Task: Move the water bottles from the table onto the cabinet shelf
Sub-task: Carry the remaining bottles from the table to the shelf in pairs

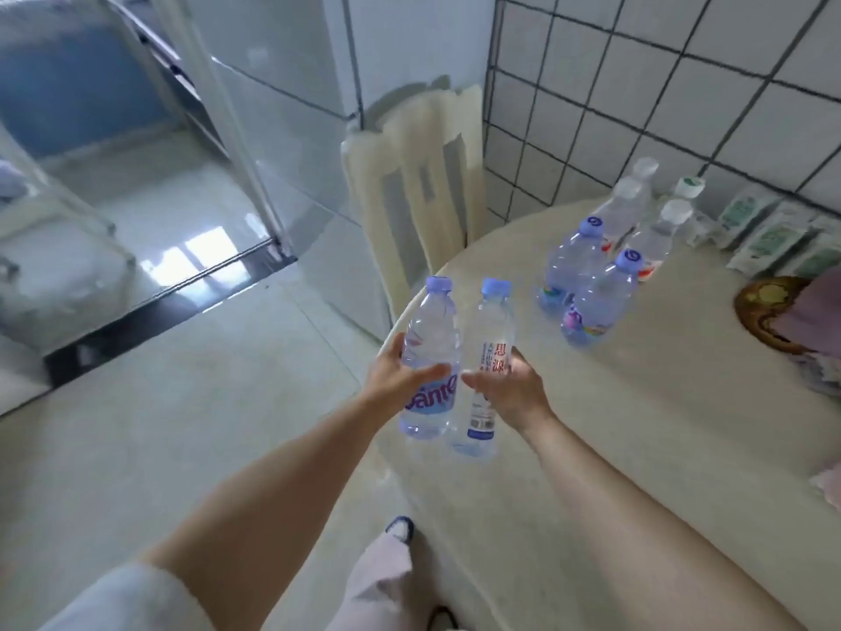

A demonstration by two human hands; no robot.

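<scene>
The left hand wraps the purple-labelled bottle and the right hand wraps the red-lettered bottle, both lifted at the round table edge; keep them upright and apart. 5 bottles stand mid-table, so 7 show in all

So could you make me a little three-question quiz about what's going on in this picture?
1. True or false: each hand holds one bottle.
2. Which hand holds the bottle with red characters? A) left B) right
3. Fill in: the bottles left on the table stand near the tiled ____.

Key:
1. True: left hand holds the purple-lettered bottle, right hand the other.
2. B
3. wall
</scene>
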